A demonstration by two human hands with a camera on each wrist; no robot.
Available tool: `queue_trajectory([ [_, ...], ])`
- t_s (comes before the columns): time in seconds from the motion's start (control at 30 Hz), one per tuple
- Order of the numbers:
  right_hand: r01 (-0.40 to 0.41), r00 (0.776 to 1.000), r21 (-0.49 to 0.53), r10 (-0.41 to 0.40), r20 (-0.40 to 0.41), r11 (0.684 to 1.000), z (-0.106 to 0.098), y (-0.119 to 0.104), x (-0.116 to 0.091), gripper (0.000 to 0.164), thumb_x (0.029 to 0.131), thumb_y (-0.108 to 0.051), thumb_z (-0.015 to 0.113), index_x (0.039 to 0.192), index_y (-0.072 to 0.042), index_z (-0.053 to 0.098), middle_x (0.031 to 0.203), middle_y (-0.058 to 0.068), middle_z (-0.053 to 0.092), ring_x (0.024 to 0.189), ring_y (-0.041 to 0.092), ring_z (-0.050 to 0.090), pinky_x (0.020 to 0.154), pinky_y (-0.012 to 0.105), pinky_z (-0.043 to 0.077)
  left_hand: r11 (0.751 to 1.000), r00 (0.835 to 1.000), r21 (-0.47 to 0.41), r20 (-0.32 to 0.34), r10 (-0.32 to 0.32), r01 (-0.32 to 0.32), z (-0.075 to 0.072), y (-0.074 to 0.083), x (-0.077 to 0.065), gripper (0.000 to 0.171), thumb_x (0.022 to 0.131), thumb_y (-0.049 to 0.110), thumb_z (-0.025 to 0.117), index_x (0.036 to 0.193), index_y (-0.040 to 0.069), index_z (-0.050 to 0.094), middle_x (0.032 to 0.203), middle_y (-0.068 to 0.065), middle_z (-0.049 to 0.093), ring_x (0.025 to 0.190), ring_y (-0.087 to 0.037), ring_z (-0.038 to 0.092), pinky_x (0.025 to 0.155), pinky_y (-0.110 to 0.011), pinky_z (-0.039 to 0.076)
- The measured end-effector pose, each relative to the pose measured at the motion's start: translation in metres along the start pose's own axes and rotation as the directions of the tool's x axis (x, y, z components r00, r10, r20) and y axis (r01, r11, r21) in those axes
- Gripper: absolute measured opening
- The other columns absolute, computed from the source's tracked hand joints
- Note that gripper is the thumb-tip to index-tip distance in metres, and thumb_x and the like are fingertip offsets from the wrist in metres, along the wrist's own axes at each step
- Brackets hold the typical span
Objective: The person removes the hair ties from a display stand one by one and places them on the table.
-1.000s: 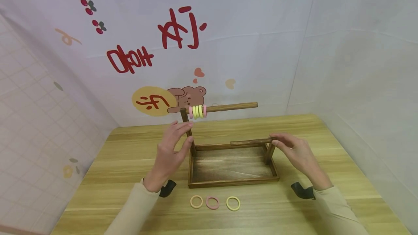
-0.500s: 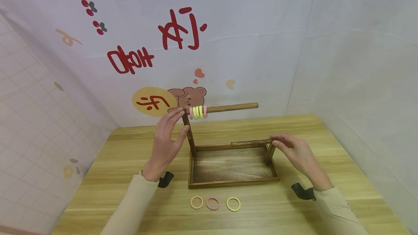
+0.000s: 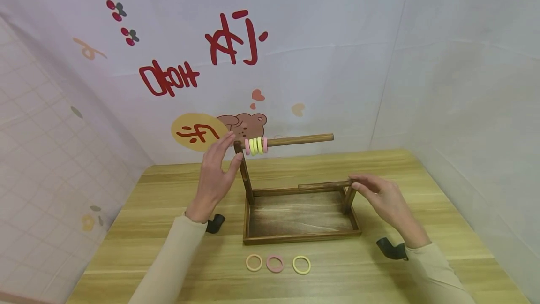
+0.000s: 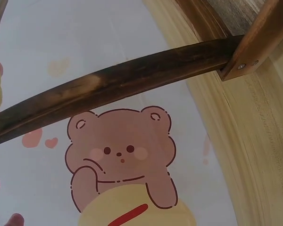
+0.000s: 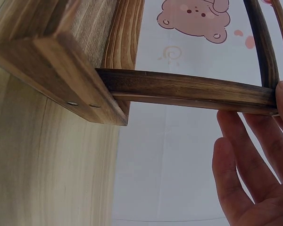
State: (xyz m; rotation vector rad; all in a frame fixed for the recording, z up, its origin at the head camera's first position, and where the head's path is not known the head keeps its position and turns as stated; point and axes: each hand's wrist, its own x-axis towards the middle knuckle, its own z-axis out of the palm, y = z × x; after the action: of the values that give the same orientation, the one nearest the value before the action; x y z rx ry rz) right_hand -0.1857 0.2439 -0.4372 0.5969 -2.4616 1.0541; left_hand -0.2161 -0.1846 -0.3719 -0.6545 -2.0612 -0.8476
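A dark wooden stand (image 3: 301, 238) has a tray base, a tall left post (image 3: 245, 172) and a shorter right post (image 3: 349, 197), each bearing a horizontal bar. Several pink and yellow rings (image 3: 255, 146) hang on the upper bar (image 3: 301, 140), close to the left post. Beside the top of that post is my left hand (image 3: 215, 172), fingers extended and thumb by the post, holding nothing. My right hand (image 3: 381, 196) pinches the top of the short post where the lower bar (image 3: 322, 185) begins; in the right wrist view its fingers (image 5: 254, 160) reach the post's upper end.
Three loose rings lie before the stand: an orange ring (image 3: 254, 262), a pink ring (image 3: 275, 263) and a yellow ring (image 3: 301, 265). A wood-grain table (image 3: 177, 257) supports everything. A white printed cloth (image 3: 337, 69) hangs behind and at the sides.
My left hand has risen along the tall post to its top, then shifted slightly up off it. My right hand stays at the short post. The rings have not moved.
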Motion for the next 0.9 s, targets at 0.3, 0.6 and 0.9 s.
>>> queue_trajectory([
  [0.3,-0.003,1.0,-0.003,0.003,0.0,1.0,0.0,0.0,-0.001,0.024,0.099,-0.009,0.072,0.122,-0.012,0.075,0.112,0.005,0.077,0.098,0.014,0.073,0.082,0.006,0.049,0.998,0.998,0.026,0.034,-0.058,0.057,0.002,-0.006,0.0,0.038,0.1,0.016,0.067,0.135,0.001,0.066,0.134,-0.017,0.067,0.133,-0.037,0.055,0.115,-0.056,0.039],
  [0.6,-0.02,1.0,-0.011,0.02,0.004,1.0,0.0,-0.002,0.0,0.024,0.099,-0.011,0.071,0.123,-0.013,0.075,0.113,0.003,0.077,0.097,0.018,0.074,0.081,0.007,0.05,0.998,0.998,0.007,-0.002,-0.057,0.057,0.002,-0.009,0.005,0.031,0.098,0.008,0.073,0.128,0.0,0.07,0.125,-0.018,0.071,0.12,-0.036,0.064,0.102,-0.056,0.052],
  [0.9,-0.03,0.999,-0.016,0.03,0.022,0.999,-0.001,-0.002,0.0,0.024,0.1,-0.012,0.071,0.124,-0.012,0.074,0.114,0.004,0.077,0.099,0.023,0.074,0.083,0.009,0.051,0.992,0.995,-0.09,-0.032,-0.091,0.088,0.005,-0.011,0.005,0.026,0.095,0.001,0.074,0.121,-0.001,0.073,0.119,-0.017,0.072,0.106,-0.035,0.07,0.092,-0.05,0.058],
])
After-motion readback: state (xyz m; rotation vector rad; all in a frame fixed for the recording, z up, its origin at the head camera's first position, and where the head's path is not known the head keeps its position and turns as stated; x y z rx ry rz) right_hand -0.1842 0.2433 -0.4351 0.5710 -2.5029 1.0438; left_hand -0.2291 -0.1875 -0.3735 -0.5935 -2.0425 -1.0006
